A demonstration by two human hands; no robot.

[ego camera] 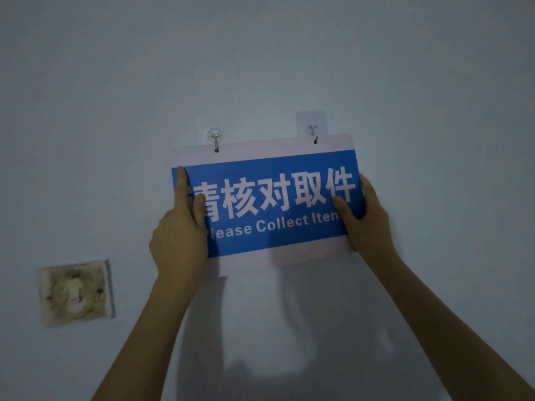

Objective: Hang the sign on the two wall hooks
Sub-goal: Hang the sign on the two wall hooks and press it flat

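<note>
Two clear adhesive wall hooks, left hook and right hook, pass through the top holes of the blue-and-white rectangular sign, whose side edges the left hand and right hand pinch, thumbs in front.

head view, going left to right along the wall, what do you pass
scorched grimy wall switch plate → left hand → left clear adhesive hook → right clear adhesive hook → right hand
</note>
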